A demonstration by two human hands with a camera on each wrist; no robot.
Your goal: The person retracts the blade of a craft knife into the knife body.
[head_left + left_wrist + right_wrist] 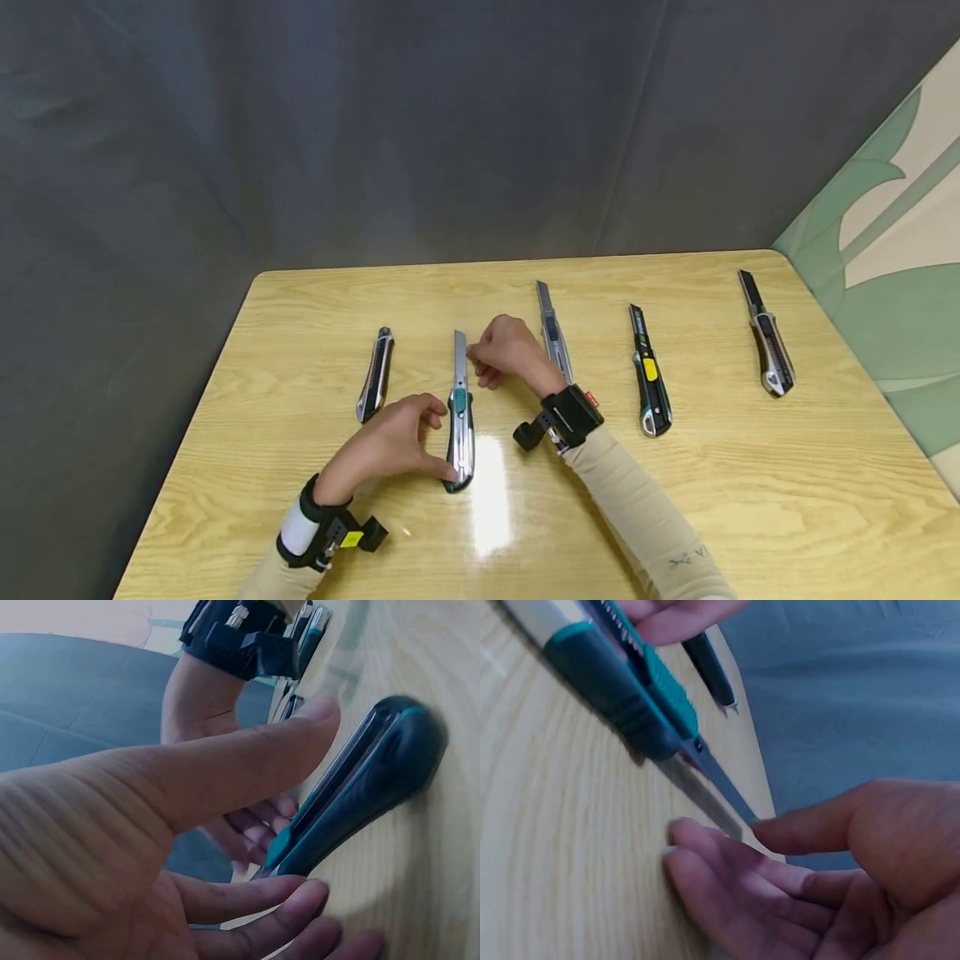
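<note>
A utility knife (461, 442) with a dark handle, silver body and teal slider lies on the table, its long grey blade (460, 358) extended away from me. Beside the handle, my left hand (393, 437) has its thumb by the butt end and its fingers by the slider. The left wrist view shows the thumb and fingers spread around the dark handle (367, 780), with a fingertip close against its side. My right hand (510, 350) is just right of the blade tip. In the right wrist view, its bent thumb and fingers are around the blade's end (720, 814); contact is unclear.
Another knife (377, 375) lies left of the hands. A silver knife (553, 329) lies partly behind the right wrist. Farther right are a black-and-yellow knife (650, 375) and a dark-bladed one (767, 337). A dark curtain (450, 133) hangs behind the wooden table (750, 492).
</note>
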